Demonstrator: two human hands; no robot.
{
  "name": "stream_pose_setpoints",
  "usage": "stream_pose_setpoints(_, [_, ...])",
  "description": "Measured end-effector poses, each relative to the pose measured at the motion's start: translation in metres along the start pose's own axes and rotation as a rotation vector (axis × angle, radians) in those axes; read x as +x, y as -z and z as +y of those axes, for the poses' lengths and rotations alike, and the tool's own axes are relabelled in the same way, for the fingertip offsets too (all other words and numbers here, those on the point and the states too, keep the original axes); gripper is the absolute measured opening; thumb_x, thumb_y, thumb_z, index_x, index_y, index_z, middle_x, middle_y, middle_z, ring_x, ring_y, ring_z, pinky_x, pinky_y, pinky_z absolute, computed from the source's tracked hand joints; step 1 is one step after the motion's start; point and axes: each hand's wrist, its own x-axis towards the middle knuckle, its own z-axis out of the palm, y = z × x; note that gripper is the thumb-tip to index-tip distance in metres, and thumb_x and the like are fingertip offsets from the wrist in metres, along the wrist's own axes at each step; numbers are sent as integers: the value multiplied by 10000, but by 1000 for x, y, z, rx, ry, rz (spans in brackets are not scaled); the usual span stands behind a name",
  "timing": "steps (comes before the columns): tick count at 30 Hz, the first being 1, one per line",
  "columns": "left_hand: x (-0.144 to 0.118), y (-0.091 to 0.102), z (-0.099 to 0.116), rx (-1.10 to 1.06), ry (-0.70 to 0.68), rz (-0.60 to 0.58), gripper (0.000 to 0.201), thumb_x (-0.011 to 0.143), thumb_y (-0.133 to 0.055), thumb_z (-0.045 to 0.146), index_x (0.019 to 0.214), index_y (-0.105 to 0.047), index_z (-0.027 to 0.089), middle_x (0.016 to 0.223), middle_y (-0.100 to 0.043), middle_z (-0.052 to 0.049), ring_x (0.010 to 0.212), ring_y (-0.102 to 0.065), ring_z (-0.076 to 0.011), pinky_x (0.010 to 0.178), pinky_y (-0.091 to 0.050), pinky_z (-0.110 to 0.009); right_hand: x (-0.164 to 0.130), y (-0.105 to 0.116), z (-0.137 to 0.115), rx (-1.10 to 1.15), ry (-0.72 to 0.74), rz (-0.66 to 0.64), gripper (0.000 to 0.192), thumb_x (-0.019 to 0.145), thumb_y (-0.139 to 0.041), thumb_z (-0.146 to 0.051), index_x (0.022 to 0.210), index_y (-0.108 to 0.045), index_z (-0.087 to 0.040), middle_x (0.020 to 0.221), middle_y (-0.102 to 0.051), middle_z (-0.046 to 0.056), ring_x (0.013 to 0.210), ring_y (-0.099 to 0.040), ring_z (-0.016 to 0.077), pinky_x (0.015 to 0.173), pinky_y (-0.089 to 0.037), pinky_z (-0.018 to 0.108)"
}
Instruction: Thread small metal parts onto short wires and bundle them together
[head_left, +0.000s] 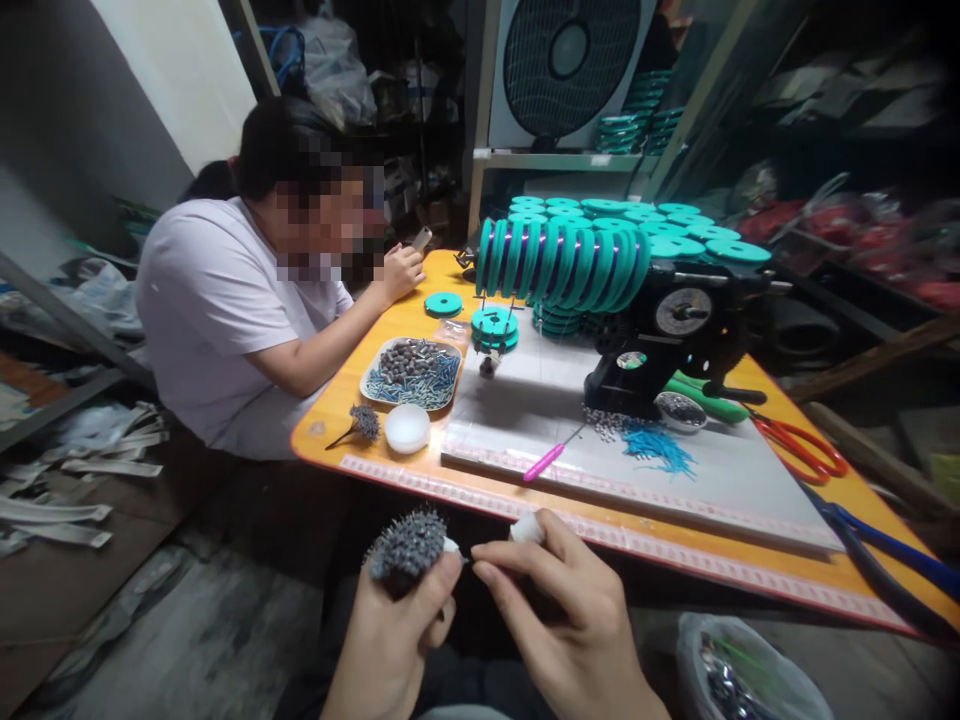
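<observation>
Left hand (390, 630) is closed round a grey bristly ball (407, 545) below the table edge (450, 490); right hand (555, 610) pinches a small white piece (527, 529) beside it. The ball looks fully studded, yet plenty of loose pieces fill the tray (412, 374).

At the bottom centre of my frame, my left hand (386, 640) grips a grey spiky cluster (407, 545) on a white core, and my right hand (570, 620) pinches a small white piece (527, 529) just beside it, fingertips almost meeting. Above them the orange table (750, 570) carries a white board (735, 480), a pink-handled tool (545, 462) and loose blue strands (658, 448). In the upper left, a seated person in a white shirt (210, 310) works beside a tray of small parts (412, 373), and teal spools (562, 262) fill the upper middle.
</observation>
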Motion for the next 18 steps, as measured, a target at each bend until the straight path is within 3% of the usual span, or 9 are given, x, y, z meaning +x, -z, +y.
stream_pose_setpoints(7, [8,11,-2,8,56,-69,502,557,-943,388,740,-552,130,636,-459,72,522,-381,3,469,-368,-117,0,-3,-3,-20,43,-37,160,867,-624,-64,934,-727,-167,738,-508,19,678,-494,51,600,-405,146])
stream_pose_setpoints(13, [3,7,-2,-28,27,-3,514,513,-960,393,706,-566,124,668,-489,55,540,-389,6,466,-336,-113,1,-2,-1,-19,38,-37,156,873,-619,-64,934,-719,-167,740,-507,18,685,-490,49,605,-393,148])
stream_pose_setpoints(18, [8,13,-4,-19,21,-56,472,561,-942,375,726,-576,128,632,-476,62,518,-392,-3,444,-354,-115,0,-2,-1,-22,37,-28,142,876,-619,-75,927,-718,-163,738,-505,19,683,-488,51,604,-393,150])
